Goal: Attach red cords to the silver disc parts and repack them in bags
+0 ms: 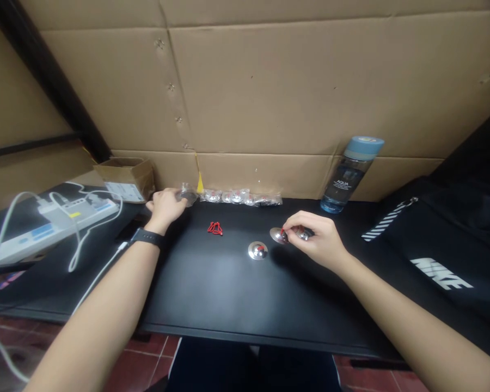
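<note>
My right hand (pixel 312 237) pinches the red-marked top of a shiny metal disc (pixel 276 234) at the right of the table's middle. Partly behind those fingers shows another shiny piece (pixel 304 233). A second domed disc (pixel 257 250) with a red mark lies just left of it, flat on the black table (pixel 212 294). My left hand (pixel 167 206) is closed on a clear plastic-wrapped piece (pixel 187 194) near the back wall. Between the hands lies a small bunch of red cord (pixel 215 228). Several wrapped discs (pixel 237 196) form a row along the wall.
A blue-capped bottle (pixel 345 177) leans at the back right, beside a black Nike bag (pixel 441 256). At the left are an open cardboard box (pixel 128 177), a white power strip (pixel 53 228) with cables, and a dark flat object (pixel 131 228). Cardboard (pixel 269 92) walls the back.
</note>
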The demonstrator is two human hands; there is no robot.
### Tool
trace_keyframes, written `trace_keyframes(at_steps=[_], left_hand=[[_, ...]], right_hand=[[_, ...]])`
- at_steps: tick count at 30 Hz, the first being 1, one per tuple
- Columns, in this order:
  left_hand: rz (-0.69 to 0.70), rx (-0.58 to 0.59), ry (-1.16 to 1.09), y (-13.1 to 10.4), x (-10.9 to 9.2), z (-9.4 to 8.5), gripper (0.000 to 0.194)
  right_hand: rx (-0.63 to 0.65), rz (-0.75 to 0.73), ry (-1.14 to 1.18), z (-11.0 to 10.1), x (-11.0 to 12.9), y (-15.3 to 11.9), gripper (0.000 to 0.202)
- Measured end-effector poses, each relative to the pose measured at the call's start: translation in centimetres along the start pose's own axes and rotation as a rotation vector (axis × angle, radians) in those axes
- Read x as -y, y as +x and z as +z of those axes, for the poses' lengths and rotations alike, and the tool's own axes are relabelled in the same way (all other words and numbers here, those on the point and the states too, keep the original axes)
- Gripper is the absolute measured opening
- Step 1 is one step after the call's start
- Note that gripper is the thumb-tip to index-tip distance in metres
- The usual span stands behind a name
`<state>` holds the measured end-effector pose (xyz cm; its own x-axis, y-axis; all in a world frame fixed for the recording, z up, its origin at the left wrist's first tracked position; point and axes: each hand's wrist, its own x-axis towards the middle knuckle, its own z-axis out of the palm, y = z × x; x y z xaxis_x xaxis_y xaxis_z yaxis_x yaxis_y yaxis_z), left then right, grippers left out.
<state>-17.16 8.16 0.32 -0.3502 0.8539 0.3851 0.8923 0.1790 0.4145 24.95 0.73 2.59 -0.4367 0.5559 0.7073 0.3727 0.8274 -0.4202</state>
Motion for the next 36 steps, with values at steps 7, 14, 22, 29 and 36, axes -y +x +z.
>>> trace_keyframes(at_steps=[7, 14, 22, 29, 36], left_hand=[[0.316, -0.328, -0.094, -3.6, -5.4, -3.0, 0.031], [0.962, 0.143, -0.086, -11.0, -11.9, -1.0, 0.041], [1.025, 0.422, -0.170, -12.2, -12.4, 0.7, 0.028], [1.017, 0.460, -0.220, -12.6, -13.1, 0.9, 0.011], [0.574, 0.566, -0.702, -12.3, -13.3, 0.7, 0.015]], right_hand=[[0.028, 0.006, -0.012, 0.0, 0.1, 0.0, 0.015], [0.054, 0.011, -0.010, 0.1, -0.1, 0.0, 0.016], [0.081, 0.019, -0.004, 0.1, -0.4, 0.0, 0.016], [0.133, 0.045, 0.002, 0.5, -0.5, -0.2, 0.017], [0.052, 0.091, 0.072, 0.6, 0.7, 0.0, 0.014]])
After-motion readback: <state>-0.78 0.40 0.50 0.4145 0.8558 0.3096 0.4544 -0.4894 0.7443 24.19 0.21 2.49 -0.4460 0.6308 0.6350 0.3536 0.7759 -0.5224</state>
